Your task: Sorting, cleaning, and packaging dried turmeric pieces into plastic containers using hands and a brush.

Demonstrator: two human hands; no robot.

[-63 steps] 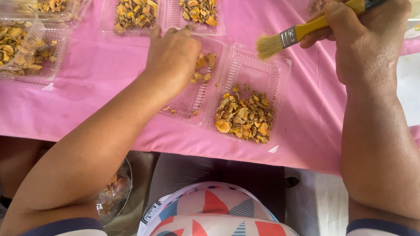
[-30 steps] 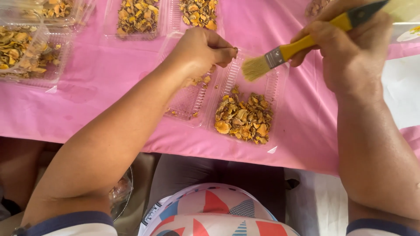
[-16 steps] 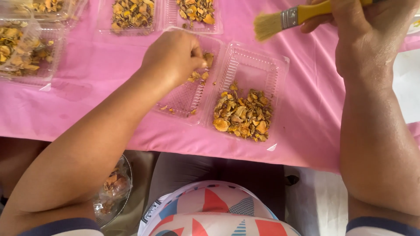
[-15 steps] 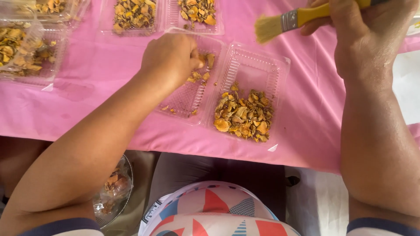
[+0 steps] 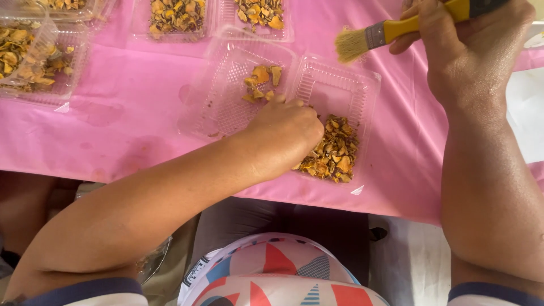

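Observation:
A clear hinged plastic container [image 5: 334,85] lies open on the pink tablecloth [image 5: 113,130]. Its right half holds a pile of dried yellow-orange pieces [image 5: 335,158]; its left half holds a few pieces [image 5: 262,81]. My left hand [image 5: 286,133] rests on the left edge of the pile, fingers curled down, their tips hidden under the hand. My right hand [image 5: 470,51] is raised at the upper right and grips a paintbrush [image 5: 374,37] with a yellow handle. Its pale bristles hang above the container's far edge without touching it.
More clear containers of the same dried pieces stand along the far side [image 5: 175,17] [image 5: 260,11] and at the far left [image 5: 34,56]. A white surface [image 5: 527,113] borders the cloth on the right. A bowl [image 5: 153,260] sits below the table edge by my left arm.
My left hand has moved from the container's left half across to the pile in the right half. The brush stays raised at the upper right, shifted slightly right.

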